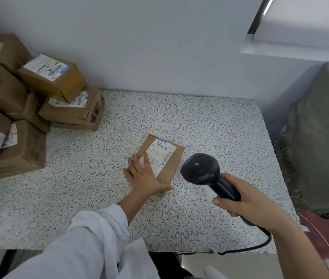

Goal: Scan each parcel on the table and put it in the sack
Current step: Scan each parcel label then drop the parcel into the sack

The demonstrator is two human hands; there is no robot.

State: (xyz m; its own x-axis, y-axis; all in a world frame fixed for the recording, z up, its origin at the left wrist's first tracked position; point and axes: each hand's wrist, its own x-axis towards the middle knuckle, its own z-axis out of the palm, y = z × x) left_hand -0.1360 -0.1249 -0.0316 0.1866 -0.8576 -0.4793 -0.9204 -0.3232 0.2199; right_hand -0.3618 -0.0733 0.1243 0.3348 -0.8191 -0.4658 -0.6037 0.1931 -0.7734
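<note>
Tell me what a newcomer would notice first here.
The black scanner gripped in the right hand, held beside a labelled parcel that the flat left hand rests on. Then the heap of brown boxes on the left of the table and the grey sack at right.

On my feed the left grip (143,177) lies flat, fingers straight, on the near-left part of a small brown parcel (174,159) sitting mid-worktop (210,121). It's covering a corner of the white label (160,151), barcodes in plain sight. My right grip (248,202) is wrapped round the handle of a black scanner (199,170), head just right of the parcel and not touching it, cable (260,243) hanging off the near edge. There's a pile of cardboard boxes (54,77) far left by the wall, and a grey-green sack (320,137) slumped past the right end.
</note>
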